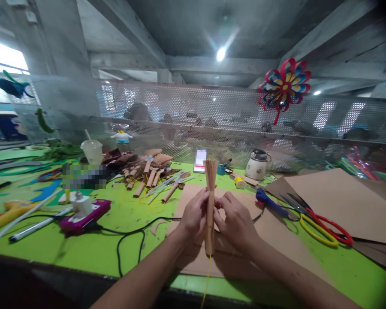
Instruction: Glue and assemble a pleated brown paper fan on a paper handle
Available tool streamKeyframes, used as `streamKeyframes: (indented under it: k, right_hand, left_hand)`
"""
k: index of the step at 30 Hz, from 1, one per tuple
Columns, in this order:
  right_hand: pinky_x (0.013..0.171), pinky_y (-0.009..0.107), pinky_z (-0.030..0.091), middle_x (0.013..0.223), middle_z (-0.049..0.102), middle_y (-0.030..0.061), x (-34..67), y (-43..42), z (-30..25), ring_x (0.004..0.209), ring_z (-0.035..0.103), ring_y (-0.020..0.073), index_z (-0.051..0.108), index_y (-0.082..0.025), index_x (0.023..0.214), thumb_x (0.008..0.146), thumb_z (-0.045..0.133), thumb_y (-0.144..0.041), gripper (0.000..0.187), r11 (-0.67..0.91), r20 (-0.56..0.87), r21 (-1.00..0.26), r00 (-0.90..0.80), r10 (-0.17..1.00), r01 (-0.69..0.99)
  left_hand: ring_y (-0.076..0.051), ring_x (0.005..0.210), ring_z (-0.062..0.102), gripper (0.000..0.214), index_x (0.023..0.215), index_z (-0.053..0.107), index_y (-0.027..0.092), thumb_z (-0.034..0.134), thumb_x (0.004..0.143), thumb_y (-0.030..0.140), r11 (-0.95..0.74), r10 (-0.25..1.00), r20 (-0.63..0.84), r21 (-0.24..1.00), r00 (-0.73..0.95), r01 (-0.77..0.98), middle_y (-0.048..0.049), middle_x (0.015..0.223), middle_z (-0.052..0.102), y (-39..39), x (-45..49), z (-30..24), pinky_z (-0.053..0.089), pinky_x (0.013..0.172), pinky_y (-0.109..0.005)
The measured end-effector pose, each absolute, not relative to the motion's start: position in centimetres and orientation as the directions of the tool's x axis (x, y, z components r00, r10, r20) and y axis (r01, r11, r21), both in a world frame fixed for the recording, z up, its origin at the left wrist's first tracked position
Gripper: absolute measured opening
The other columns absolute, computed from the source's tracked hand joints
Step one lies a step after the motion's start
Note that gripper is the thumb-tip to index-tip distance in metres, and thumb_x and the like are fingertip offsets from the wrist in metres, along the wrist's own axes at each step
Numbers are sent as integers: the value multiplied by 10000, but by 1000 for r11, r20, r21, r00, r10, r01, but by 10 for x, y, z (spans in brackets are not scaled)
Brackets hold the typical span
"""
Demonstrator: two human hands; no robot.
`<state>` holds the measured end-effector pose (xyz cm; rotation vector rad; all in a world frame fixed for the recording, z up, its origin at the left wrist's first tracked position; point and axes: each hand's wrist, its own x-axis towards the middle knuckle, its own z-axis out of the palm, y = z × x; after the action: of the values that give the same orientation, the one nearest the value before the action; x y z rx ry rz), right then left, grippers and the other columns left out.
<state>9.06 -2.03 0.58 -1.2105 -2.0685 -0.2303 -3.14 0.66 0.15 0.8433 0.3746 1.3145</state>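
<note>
Paper bundle [209, 206], flared at its top, stands upright above brown sheets [276, 253] on a green surface [90, 249]. The left hand [194, 214] closes around it; the right hand [234, 219] bends its fingers at its side, their hold unclear. Binding with yellow thread [207, 279] seems in hand; the next move calls for steady tension. Scissors [305, 211] lie at right.

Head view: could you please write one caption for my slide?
Left hand holds a flared brown paper roll, right hand at its side, above brown sheets on a green table.
</note>
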Motion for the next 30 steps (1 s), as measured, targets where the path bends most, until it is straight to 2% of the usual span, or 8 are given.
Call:
streamKeyframes:
  k: [4,10,16,19,22,25,28,30]
  right_hand:
    - [682,312,394,777,520,48,99,-16,8,778,516,209,616,-175,853,848,501,-165,115,571,671,-262,-278,687,778]
    - [580,277,407,724,530,30,102,-15,14,631,503,156,621,-181,750,828,556,-238,116,557,577,-593,-177,798,581]
    - [613,303,417,693,559,39,98,-9,11,641,519,166,617,-174,671,813,578,-283,183,515,552,-688,-93,829,511]
    - [657,313,440,724,599,42,103,-10,13,688,550,173,605,-171,698,793,612,-330,185,458,463,-825,-70,884,332]
    - [709,337,468,780,645,56,111,-15,25,750,595,187,564,-173,722,754,659,-361,213,297,295,-955,-117,948,-7]
    - [624,321,468,684,639,40,118,-19,52,634,594,162,533,-179,734,736,675,-352,224,165,215,-956,-200,956,-241]
    - [458,244,350,503,536,-32,117,-17,95,449,451,89,535,-187,740,725,682,-292,181,278,328,-920,-155,932,-275]
    - [424,229,287,458,494,-52,107,-11,130,405,386,69,542,-191,725,735,663,-267,143,386,425,-894,-157,891,-229]
  left_hand:
    - [-144,767,599,234,946,610,147,678,768,283,63,920,208,758,332,-649,-47,868,640,7,-32,1,473,710,-246]
    - [-149,751,626,259,950,604,152,712,744,268,82,937,159,765,310,-639,-53,851,662,3,-38,6,489,707,-251]
    - [-123,747,629,254,961,614,169,714,750,271,63,941,155,791,300,-608,-43,882,675,3,-39,6,485,683,-208]
    - [-109,702,624,239,970,598,165,686,776,274,44,947,149,817,284,-574,-40,837,673,4,-40,5,494,681,-210]
    - [-128,664,641,250,978,562,169,654,796,314,29,956,124,861,264,-508,-55,817,680,5,-42,5,509,634,-233]
    - [-137,590,633,305,1009,551,171,638,795,369,-21,952,157,890,264,-455,-40,757,656,5,-41,5,484,522,-221]
    - [-116,530,595,336,1030,564,159,622,796,393,-89,954,202,898,222,-430,-16,694,615,4,-39,5,413,433,-183]
    - [-100,503,570,363,1052,572,153,623,790,398,-120,958,216,898,188,-423,-14,690,612,3,-38,6,380,413,-171]
